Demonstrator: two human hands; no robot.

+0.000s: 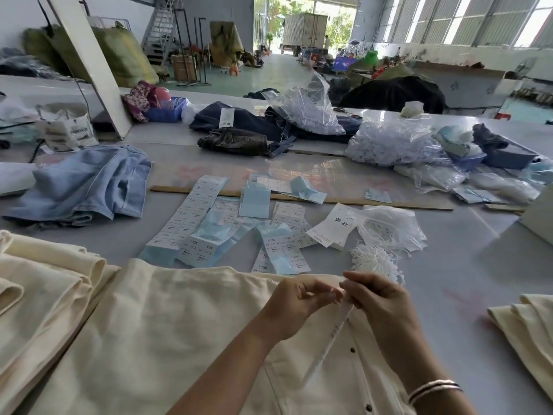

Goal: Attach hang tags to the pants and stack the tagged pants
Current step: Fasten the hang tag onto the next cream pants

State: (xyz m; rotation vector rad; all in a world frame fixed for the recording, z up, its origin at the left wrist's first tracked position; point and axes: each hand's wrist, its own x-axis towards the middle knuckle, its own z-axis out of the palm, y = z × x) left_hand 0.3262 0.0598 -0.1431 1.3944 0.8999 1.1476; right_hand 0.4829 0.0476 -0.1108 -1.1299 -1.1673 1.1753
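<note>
As both meet fingertip to fingertip, left hand (299, 298), right hand (377, 298), pinching hang tag (335, 330)

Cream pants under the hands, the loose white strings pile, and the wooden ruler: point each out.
Cream pants (179, 319): head view, bare front fabric.
White strings pile (375, 260): head view, pile's middle.
Wooden ruler (389, 204): head view, right stretch.

The printing on the sticker sheets (191, 218) is too small to read. The thin strip (332, 333) between the two hands is blurred by motion. The cream pants (167, 330) and the folded stack (36, 295) are cut off by the picture's edges.
</note>
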